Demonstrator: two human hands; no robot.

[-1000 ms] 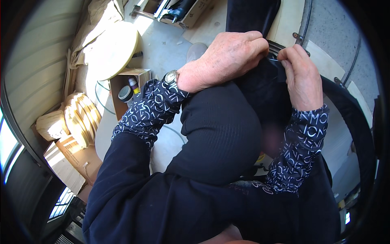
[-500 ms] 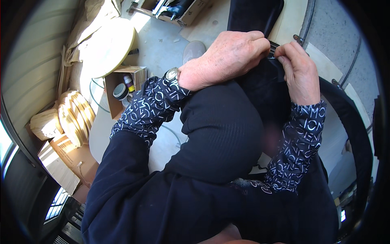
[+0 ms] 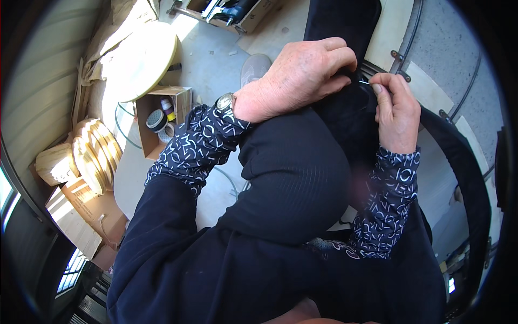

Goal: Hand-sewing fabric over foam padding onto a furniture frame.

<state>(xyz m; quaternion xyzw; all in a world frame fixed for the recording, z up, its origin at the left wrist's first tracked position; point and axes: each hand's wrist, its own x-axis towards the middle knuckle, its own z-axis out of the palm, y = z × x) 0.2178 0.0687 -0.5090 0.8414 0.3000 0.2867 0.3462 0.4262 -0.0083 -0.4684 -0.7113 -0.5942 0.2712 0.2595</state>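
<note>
My left hand [image 3: 309, 73], with a watch on its wrist, bends over the black fabric [image 3: 341, 24] beyond my raised knee. Its thumb and fingers close on the dark material; what lies right under the fingertips is hard to see. To its right, my right hand [image 3: 398, 105] pinches a thin, pale needle [image 3: 364, 82] between thumb and forefinger. The needle's far end points left at the dark fabric, close to the left thumb. Dark folds of the same cloth hang below both hands.
A black padded curved band [image 3: 475, 178] sweeps round on my right, beside pale wooden pieces [image 3: 429, 86] with metal brackets. On the left stand a round pale board [image 3: 148, 62], an open box [image 3: 162, 121] with containers, and stacked wooden discs [image 3: 97, 154]. A tool box [image 3: 253, 21] lies ahead.
My right hand has moved slightly down, and its fingers now sit farther from the left hand. More of the needle shows. My left fingers have parted a little from the thumb.
</note>
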